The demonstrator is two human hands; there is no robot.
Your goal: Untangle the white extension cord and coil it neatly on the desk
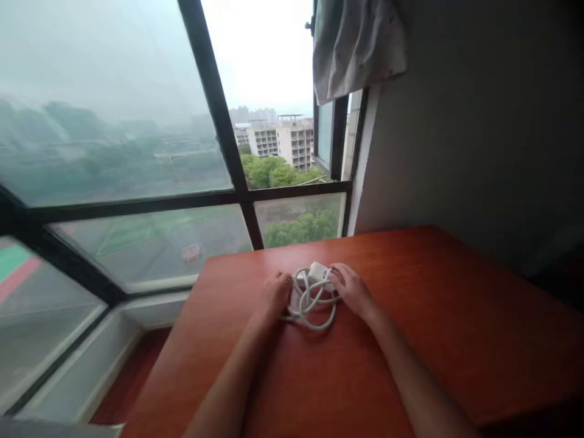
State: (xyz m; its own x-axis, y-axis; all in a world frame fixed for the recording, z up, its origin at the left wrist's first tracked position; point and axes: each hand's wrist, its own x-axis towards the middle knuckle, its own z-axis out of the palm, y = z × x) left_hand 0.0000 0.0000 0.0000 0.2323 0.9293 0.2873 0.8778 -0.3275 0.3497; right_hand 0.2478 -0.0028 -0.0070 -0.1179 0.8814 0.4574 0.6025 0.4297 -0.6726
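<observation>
A white power strip (pixel 319 272) lies on the reddish-brown table (pixel 314 377), with socket holes showing on its upper end. Its pale cord (pixel 318 327) is looped loosely over and in front of it. My left hand (pixel 275 296) is at the left side of the bundle, fingers curled against a whitish part under the loops; its fingertips are partly hidden. From the right, my right hand (pixel 351 288) closes its fingers over the right end of the strip and the cord beside it.
Beyond the table's far edge stand dark-framed windows (pixel 244 196), with one sash (pixel 337 137) swung outward. A light curtain (pixel 358 48) hangs at the upper right, by a grey wall (pixel 456 134). Left of the table is a low white ledge (pixel 86 371).
</observation>
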